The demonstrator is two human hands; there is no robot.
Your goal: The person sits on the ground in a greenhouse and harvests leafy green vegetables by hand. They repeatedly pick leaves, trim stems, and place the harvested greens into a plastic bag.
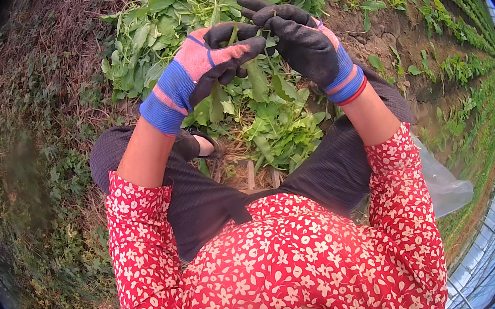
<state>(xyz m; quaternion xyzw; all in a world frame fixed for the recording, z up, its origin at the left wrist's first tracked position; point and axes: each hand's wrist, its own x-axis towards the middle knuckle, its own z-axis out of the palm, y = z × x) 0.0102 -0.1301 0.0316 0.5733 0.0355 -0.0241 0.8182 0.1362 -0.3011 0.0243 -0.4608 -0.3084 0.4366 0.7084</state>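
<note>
My left hand [215, 54], in a pink and blue knit glove with dark coated fingers, is closed around the stem of a leafy green plant [256, 80]. Its leaves hang below both hands. My right hand [308, 42], gloved alike and with a red band at the wrist, meets the left at the fingertips and pinches the upper stem between thumb and fingers. Behind the left hand lies a large heap of cut leafy greens [146, 37]. Nearer my body, between my knees, sits a smaller pile of greens [284, 136].
Dry stalks and weeds [68, 42] cover the ground at left. On the right are bare soil [407, 40] and rows of growing plants [463, 69]. A clear plastic bag [446, 181] lies beside my right leg. A wooden slatted piece [250, 175] shows below the small pile.
</note>
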